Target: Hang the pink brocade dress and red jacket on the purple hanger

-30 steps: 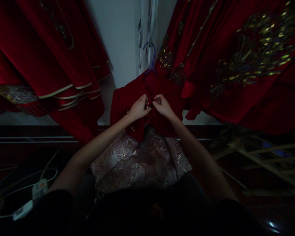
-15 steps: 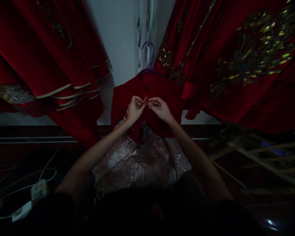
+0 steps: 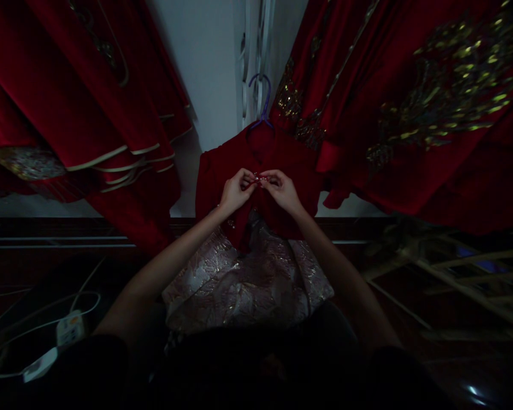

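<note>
A small dark red jacket (image 3: 214, 171) hangs on a purple hanger (image 3: 261, 99) in front of me, over a pale gold brocade skirt (image 3: 248, 285). My left hand (image 3: 235, 191) and my right hand (image 3: 282, 189) meet at the jacket's front opening, fingers pinched together on a small beaded fastener (image 3: 259, 177) between them. Both sets of fingers are closed on it. The light is dim and the fastener's detail is hard to make out.
Large red garments hang on the left (image 3: 68, 102) and on the right, the right one with gold embroidery (image 3: 444, 85). A white wall (image 3: 209, 68) lies behind. A white power strip with cables (image 3: 68, 327) lies on the dark floor at lower left. Pale wooden slats (image 3: 453, 267) stand at right.
My hands slid a little down the jacket front and turned, and now pinch together at the beaded fastener. The jacket hardly moved.
</note>
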Demonstrator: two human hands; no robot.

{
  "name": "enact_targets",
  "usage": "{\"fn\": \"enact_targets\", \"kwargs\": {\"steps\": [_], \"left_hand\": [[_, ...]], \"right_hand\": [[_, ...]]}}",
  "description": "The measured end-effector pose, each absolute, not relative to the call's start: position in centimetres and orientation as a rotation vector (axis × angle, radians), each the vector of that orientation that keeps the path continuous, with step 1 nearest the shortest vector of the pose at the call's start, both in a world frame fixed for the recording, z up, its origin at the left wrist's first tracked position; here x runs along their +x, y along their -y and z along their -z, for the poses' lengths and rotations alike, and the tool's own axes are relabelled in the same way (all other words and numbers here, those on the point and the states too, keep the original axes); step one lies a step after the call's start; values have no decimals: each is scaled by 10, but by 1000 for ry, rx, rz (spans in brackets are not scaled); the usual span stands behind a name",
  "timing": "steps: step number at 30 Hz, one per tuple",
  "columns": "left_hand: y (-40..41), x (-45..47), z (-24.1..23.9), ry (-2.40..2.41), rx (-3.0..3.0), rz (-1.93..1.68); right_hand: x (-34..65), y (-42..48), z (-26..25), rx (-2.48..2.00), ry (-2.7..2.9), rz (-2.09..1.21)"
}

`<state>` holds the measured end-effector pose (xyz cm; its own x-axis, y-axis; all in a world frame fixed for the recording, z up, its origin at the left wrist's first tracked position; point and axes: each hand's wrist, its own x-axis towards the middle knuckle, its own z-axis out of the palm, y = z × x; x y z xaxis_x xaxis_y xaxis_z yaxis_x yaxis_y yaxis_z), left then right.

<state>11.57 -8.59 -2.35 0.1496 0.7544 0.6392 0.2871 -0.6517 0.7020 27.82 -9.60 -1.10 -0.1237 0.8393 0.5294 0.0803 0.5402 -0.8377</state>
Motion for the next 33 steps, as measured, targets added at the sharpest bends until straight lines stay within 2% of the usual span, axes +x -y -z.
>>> {"fn": "enact_targets", "kwargs": {"steps": [8, 33], "left_hand": [[93, 112, 7, -1073, 2361, -1299], [104, 108, -3, -1060, 2546, -1215]], "right_hand": [[281, 96, 10, -837, 1616, -761], [285, 98, 11, -795, 1613, -787]]}}
